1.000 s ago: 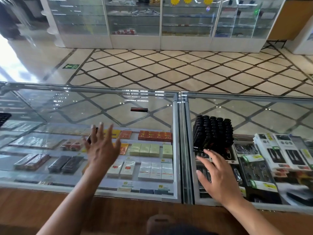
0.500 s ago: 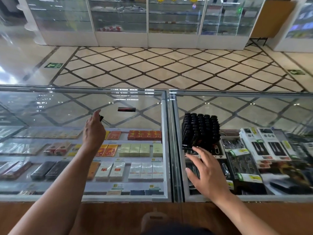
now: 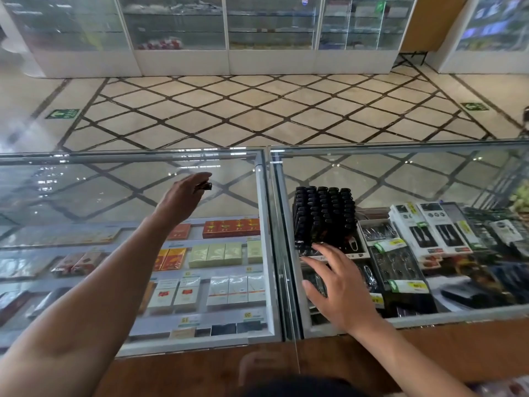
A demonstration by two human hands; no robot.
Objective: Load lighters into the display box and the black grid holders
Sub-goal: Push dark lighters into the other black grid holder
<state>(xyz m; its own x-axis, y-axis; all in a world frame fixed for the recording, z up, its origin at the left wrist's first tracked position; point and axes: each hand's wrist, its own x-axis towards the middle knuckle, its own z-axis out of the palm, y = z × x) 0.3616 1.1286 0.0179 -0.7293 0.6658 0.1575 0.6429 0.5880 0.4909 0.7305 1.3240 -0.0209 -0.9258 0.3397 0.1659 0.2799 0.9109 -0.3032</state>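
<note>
A black grid holder [image 3: 323,216] filled with dark lighters stands on the right glass counter. My right hand [image 3: 340,287] lies just in front of it with fingers spread, its fingertips near the holder's front edge, and it holds nothing. My left hand [image 3: 183,196] is stretched far out over the left glass counter. Its thumb and fingers pinch a small dark lighter [image 3: 206,185], of which only the end shows. No display box can be made out.
Under the left glass [image 3: 86,196] lie rows of cigarette packs [image 3: 226,253]. Under the right glass are packaged accessories [image 3: 429,233]. A metal seam [image 3: 269,224] divides the two cases. A wooden ledge [image 3: 429,348] runs along the near edge, with tiled floor and white cabinets beyond.
My left hand has reached forward and to the right, up to the dark lighter that lay alone on the left glass, and closed on it. My right hand stayed by the holder.
</note>
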